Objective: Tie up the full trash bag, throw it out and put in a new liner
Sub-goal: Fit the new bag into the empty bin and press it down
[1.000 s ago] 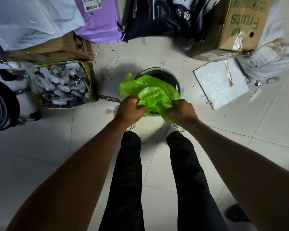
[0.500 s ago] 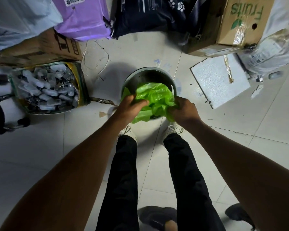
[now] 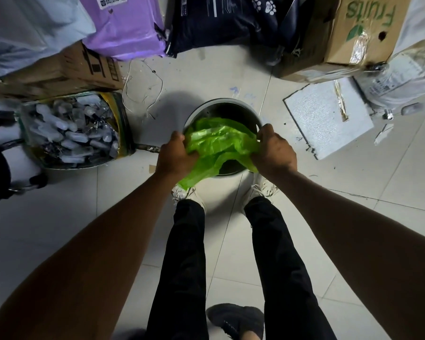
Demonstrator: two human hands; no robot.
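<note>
Over the round bin (image 3: 207,111), left hand (image 3: 174,155) and right hand (image 3: 274,153), each grip clamped on the green liner (image 3: 219,143).

Around the metal bin (image 3: 233,106), bare floor (image 3: 206,69) lies open behind and at both near sides; the container of bottles (image 3: 74,133) blocks the far left, the foam slab (image 3: 322,119) the right, stacked boxes (image 3: 353,38) and bags (image 3: 226,20) further behind.
</note>
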